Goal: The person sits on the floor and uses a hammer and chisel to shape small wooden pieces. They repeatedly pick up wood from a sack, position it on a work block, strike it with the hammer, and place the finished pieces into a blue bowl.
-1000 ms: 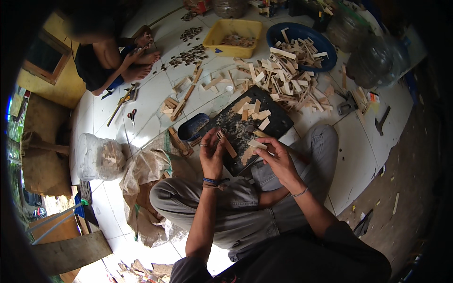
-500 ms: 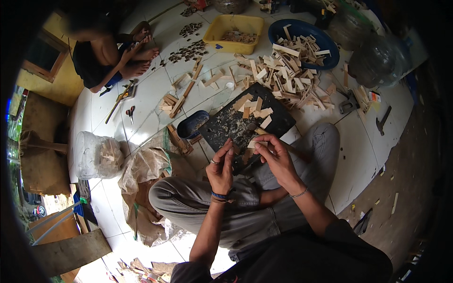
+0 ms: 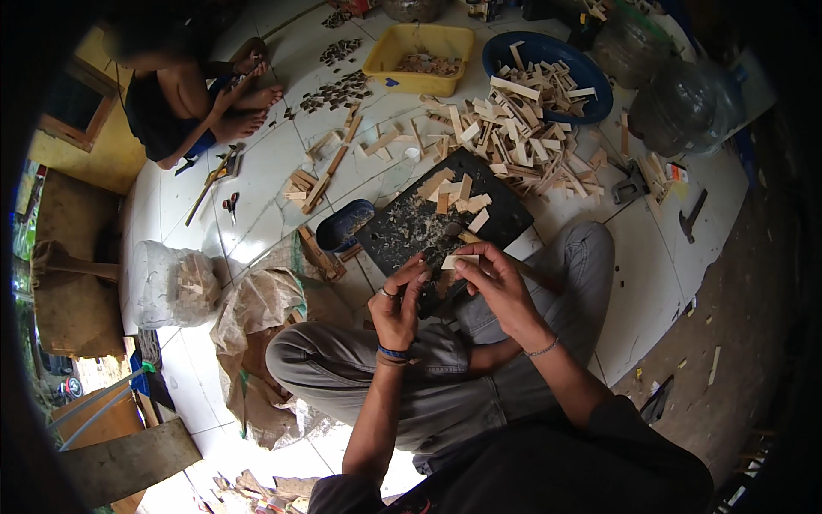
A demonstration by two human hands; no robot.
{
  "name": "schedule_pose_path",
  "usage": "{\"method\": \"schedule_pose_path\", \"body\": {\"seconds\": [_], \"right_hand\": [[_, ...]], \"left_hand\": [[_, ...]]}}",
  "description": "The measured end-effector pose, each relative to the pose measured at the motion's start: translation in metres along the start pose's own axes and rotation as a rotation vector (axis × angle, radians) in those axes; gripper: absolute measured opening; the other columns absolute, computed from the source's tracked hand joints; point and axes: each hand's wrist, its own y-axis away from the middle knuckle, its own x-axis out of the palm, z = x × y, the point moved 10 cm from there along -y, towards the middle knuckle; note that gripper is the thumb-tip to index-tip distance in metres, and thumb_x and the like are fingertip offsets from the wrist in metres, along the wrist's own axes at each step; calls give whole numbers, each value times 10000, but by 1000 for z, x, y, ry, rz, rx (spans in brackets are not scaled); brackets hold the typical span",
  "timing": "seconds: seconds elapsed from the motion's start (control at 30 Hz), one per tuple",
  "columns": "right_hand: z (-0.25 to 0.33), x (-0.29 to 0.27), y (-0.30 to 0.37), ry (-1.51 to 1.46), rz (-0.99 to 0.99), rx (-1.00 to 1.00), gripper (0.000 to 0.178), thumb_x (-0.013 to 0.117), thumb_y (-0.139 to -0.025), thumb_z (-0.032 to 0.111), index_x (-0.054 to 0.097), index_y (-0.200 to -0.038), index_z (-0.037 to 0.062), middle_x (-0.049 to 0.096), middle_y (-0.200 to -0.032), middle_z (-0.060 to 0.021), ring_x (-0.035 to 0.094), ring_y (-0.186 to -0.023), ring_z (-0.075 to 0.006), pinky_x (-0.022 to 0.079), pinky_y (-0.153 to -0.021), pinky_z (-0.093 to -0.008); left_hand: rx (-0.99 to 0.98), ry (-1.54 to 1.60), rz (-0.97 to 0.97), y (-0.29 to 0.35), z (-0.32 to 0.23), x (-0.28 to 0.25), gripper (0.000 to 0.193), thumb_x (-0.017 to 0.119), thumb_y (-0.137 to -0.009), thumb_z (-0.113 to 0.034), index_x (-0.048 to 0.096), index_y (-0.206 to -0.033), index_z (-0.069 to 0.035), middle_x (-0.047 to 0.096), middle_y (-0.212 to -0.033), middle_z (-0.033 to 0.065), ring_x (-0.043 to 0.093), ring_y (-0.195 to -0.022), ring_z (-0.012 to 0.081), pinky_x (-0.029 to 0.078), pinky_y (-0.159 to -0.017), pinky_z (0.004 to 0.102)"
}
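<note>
Above the near part of a black board, my right hand pinches a small flat piece of pale wood between thumb and fingers. My left hand is beside it, thumb and fingertips pressed together; what they hold, if anything, is too small to make out. A narrow gap separates the left fingertips from the wood piece. On the board lie wood shavings, several small wood blocks and a tool with a round dark head and wooden handle, partly hidden by my right hand.
A blue oval tray sits left of the board. Beyond are a heap of wood offcuts, a blue basin and a yellow tub. A hammer lies right, scissors left. Another person sits at far left.
The view has shifted slightly. My hands have come a little closer together, and the right hand still pinches the wood piece.
</note>
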Motion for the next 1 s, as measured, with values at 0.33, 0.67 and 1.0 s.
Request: {"method": "schedule_pose_path", "body": {"seconds": [0.33, 0.67, 1.0], "right_hand": [[-17, 2, 0, -34, -24, 102, 237, 701, -1018, 176, 623, -1213, 64, 690, -1012, -4, 603, -871, -34, 455, -702, -203], [-28, -14, 11, 80, -95, 133, 242, 710, -1012, 208, 646, -1220, 100, 660, -1037, 20, 602, -921, -64, 453, -716, -229], [-59, -30, 9, 273, -57, 243, 326, 669, -1027, 288, 615, -1310, 134, 586, -1239, 33, 534, -1057, -88, 442, -833, -286]], "left_hand": [[-191, 199, -167, 3, 27, -15, 359, 694, -980, 14, 611, -1329, 16, 707, -1269, 131, 671, -1146, 175, 522, -1015, 311], [-162, 81, -236, 1, 0, -40, 436, 717, -981, -14, 581, -1396, -11, 688, -1170, 36, 638, -1071, 104, 518, -945, 270], [70, -14, -879, 82, -78, -268, 412, 655, -1042, -92, 558, -1436, -21, 672, -1168, 38, 625, -1053, 97, 497, -950, 246]]}}
